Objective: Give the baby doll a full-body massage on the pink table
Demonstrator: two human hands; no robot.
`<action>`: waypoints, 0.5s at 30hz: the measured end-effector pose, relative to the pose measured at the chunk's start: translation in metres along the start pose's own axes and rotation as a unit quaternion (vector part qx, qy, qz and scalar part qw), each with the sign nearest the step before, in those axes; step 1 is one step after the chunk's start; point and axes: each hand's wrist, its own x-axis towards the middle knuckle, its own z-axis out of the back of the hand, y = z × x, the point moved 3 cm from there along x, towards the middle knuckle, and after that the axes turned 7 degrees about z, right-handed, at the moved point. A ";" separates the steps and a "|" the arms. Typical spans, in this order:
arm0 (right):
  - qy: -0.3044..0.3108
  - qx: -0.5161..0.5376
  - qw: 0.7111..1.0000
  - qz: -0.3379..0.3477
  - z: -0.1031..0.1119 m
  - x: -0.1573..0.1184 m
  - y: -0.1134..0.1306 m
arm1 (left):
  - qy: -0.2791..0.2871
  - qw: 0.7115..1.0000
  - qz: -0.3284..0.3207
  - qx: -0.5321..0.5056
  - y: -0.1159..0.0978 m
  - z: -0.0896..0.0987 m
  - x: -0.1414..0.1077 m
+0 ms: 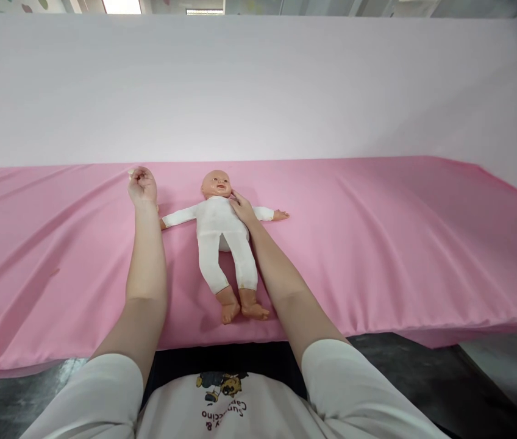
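A baby doll (215,214) with a bald head, white cloth body and bare plastic hands and feet lies on its back, arms spread and head away from me. My right hand (242,208) rests on the doll's shoulder and upper chest, its fingers stretched toward the neck and cheek. Left of the doll, beyond its outstretched hand, my left hand (142,185) is raised with the palm side toward me and the fingers curled closed. A small pale bit (131,174) shows at those fingertips, too small to name.
A pink cloth (377,244) with loose folds covers the table and hangs over its front edge. Behind it rises a plain white partition (258,91). Dark floor (405,366) shows below the table's front edge.
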 end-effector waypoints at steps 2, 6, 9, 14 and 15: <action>0.000 0.002 1.000 -0.008 0.000 -0.001 0.001 | -0.018 0.999 0.005 -0.039 0.002 0.001 -0.005; -0.002 0.010 1.000 -0.018 0.000 -0.003 0.004 | 0.022 0.999 0.010 -0.045 0.005 0.002 -0.010; -0.005 0.004 0.999 -0.034 0.000 -0.001 0.006 | 0.033 0.998 0.011 -0.047 0.005 -0.003 -0.013; -0.056 -0.006 0.998 -0.015 -0.003 0.007 0.038 | 0.017 0.997 0.068 0.016 0.029 -0.036 -0.036; -0.064 -0.003 0.998 0.008 -0.006 0.007 0.051 | 0.026 0.994 0.091 0.051 0.043 -0.044 -0.046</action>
